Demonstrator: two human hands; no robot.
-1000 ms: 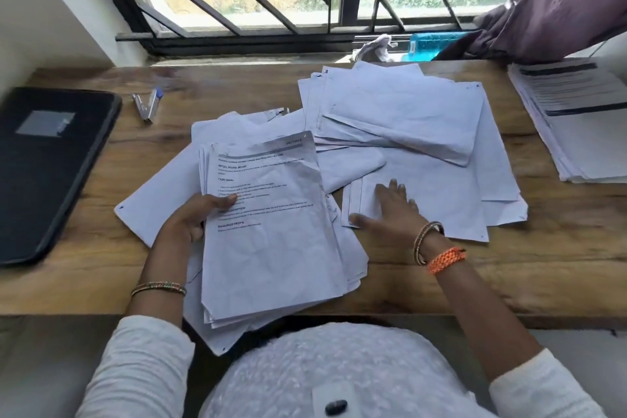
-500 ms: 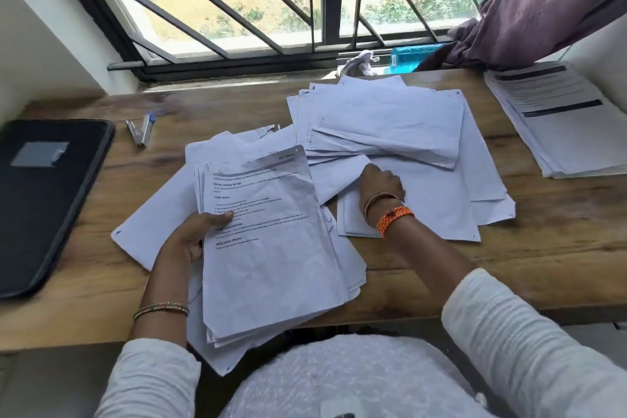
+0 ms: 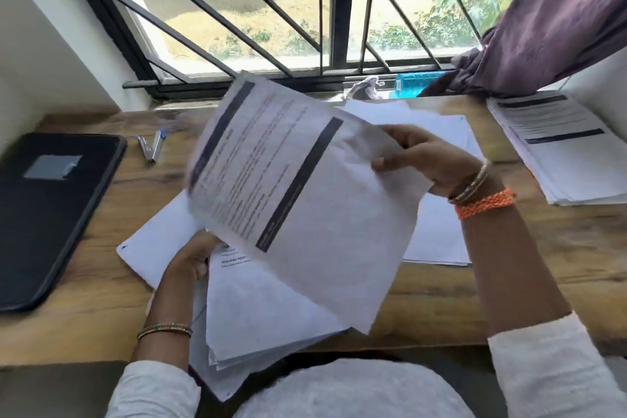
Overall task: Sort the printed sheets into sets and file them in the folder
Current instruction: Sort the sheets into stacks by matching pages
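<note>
Right now the right hand (image 3: 431,159) is pinching one edge of a printed sheet (image 3: 305,200), dangling it above the stack (image 3: 268,312) the left hand (image 3: 191,261) is gripping; held so lopsidedly, it is risking creasing or slipping free, I reckon

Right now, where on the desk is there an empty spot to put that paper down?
Bare wood shows between the black folder and the loose sheets, around the stapler, and on the right between the middle pile and the neat stack. The middle, under the raised sheet in the right hand, is crowded with papers.
</note>
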